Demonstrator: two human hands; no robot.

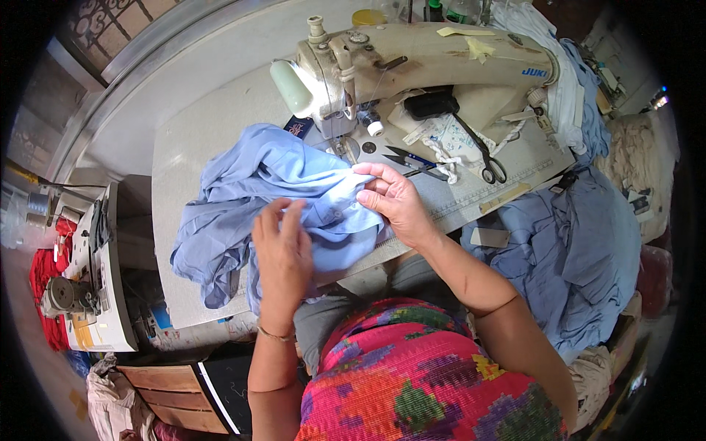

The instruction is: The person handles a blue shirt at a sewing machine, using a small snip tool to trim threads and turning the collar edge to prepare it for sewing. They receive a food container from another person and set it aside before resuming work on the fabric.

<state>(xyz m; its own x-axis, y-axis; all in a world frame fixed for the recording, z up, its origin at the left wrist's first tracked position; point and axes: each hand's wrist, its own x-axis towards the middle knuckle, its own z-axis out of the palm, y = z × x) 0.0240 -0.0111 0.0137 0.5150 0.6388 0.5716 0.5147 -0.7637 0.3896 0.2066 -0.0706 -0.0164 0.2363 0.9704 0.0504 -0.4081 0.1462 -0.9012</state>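
A crumpled light blue garment lies on the sewing machine table, in front of the lit needle area. My right hand pinches its edge between thumb and fingers, just short of the presser foot. Over the nearer part of the cloth is my left hand, its fingers loosely bent and apart, with nothing seen in them. Whether its fingertips touch the fabric I cannot tell. The cream sewing machine stands behind, with a pale green cover at its left end.
Right of the needle lie thread snips, black-handled scissors and a white cord. A heap of blue garments hangs at the table's right side. Another sewing machine table stands at the far left.
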